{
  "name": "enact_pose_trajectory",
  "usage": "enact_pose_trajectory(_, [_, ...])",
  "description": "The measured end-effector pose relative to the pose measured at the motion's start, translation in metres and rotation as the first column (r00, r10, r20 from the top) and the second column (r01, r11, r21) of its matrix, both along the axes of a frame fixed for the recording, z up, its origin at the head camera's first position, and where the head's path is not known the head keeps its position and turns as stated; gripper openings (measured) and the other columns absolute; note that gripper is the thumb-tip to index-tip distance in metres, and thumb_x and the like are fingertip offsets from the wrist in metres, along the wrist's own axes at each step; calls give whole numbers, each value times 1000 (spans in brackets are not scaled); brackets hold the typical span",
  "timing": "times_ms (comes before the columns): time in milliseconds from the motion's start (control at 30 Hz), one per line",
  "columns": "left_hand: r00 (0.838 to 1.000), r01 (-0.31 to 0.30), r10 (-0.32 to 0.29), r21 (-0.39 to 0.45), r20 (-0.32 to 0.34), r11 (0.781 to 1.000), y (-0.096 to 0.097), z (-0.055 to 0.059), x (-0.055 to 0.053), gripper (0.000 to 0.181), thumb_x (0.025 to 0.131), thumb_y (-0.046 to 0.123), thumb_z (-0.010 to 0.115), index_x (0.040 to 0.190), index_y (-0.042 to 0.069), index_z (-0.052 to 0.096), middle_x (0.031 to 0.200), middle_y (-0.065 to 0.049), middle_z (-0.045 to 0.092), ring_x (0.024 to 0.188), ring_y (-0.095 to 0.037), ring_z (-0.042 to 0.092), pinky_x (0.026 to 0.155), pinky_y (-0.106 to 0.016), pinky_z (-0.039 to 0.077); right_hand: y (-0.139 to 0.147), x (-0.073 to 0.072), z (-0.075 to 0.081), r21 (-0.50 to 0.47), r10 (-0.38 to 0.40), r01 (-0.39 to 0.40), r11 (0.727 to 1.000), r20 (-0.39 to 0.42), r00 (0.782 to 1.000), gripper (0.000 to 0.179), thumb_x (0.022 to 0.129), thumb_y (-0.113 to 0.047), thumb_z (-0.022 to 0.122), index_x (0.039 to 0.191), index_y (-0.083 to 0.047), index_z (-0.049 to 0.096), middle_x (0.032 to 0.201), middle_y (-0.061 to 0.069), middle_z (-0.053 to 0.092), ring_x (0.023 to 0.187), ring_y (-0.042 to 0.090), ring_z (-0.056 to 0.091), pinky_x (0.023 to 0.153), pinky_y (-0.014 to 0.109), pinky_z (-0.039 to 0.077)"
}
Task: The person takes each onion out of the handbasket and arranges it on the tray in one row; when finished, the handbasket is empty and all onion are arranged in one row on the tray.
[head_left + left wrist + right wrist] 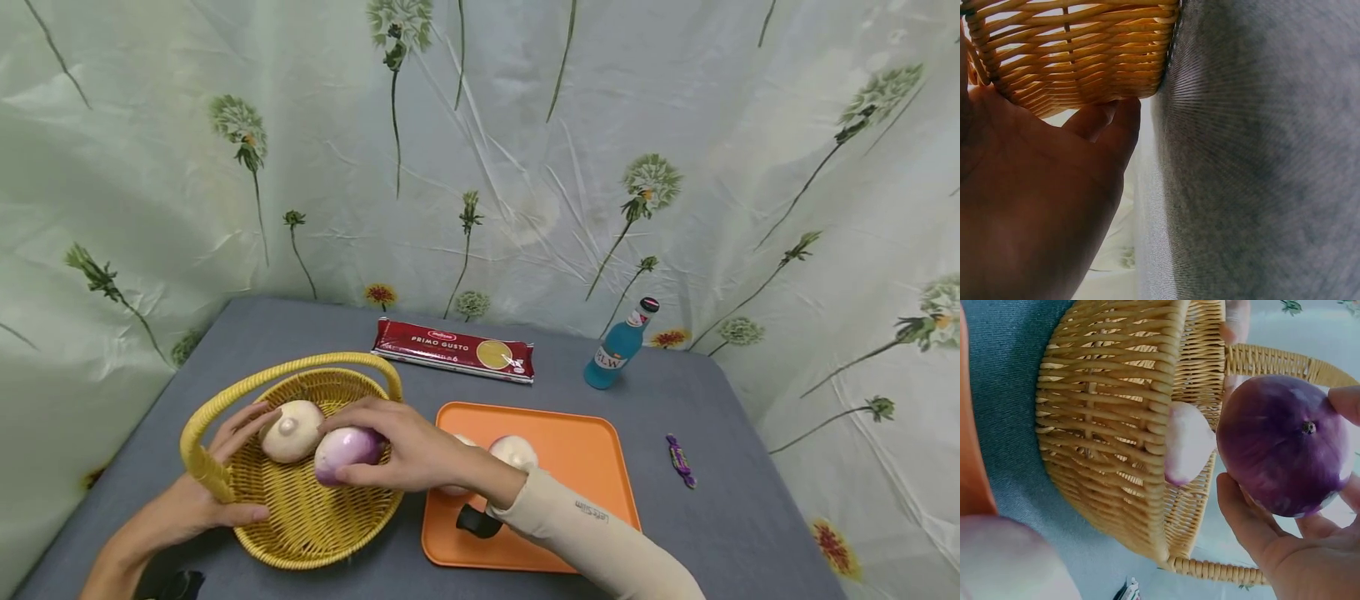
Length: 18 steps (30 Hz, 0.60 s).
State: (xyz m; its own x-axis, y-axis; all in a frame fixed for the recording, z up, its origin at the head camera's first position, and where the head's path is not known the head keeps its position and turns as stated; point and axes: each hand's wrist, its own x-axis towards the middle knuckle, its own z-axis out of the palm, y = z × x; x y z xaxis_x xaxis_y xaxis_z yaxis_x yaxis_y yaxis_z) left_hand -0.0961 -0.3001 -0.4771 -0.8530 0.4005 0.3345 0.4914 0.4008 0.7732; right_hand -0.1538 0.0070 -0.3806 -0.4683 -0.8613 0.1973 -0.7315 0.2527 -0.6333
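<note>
A yellow wicker basket with a tall handle stands at the left of the table. My left hand holds its left side, the thumb at the rim; the left wrist view shows fingers against the woven outside. Over the basket, my right hand grips a purple-and-white turnip between thumb and fingers; its purple top faces the right wrist camera. Inside the basket lies another turnip, mostly white. On the orange tray sit two more, one turnip beside the other, partly hidden by my right forearm.
A red pasta packet lies behind the basket and tray. Farther right stands a blue bottle. A purple-wrapped candy lies right of the tray. A flower-patterned curtain hangs behind the grey table.
</note>
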Motion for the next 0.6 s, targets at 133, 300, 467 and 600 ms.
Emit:
enact_pose_trajectory(133, [1000,-2,2,2,4,1000,0,0,1,111,62,-4,88,156,-1,27,159,-22,12,148,0,5,103,-5,11,9,2,0,-33,28,-27,999,18,999,48,96,-27,67,142,-19,55,140,-5,57,123,-1,49,93,12,44])
enact_pose_trajectory(300, [1000,0,0,3,5,1000,0,0,1,111,62,-4,88,156,-1,28,159,-22,13,148,-1,5,104,-5,11,20,6,0,-77,47,-41,996,80,996,45,98,-24,64,141,-19,55,139,-2,57,122,1,51,94,16,46])
enact_pose_trajectory(467, [1000,-1,1,0,1,1000,0,1,1,111,63,-4,88,156,0,28,159,-21,13,148,-1,5,103,-5,11,29,6,-1,-86,35,-22,996,151,988,38,98,-24,64,135,-17,56,134,-2,59,114,1,54,93,19,48])
enact_pose_trajectory(600, [1000,-2,2,0,13,1000,1,2,1,112,63,-4,88,156,1,27,160,-19,12,148,0,5,102,-4,12,36,5,-1,-89,11,4,996,164,986,38,97,-23,66,132,-15,56,134,-2,59,110,1,56,92,19,49])
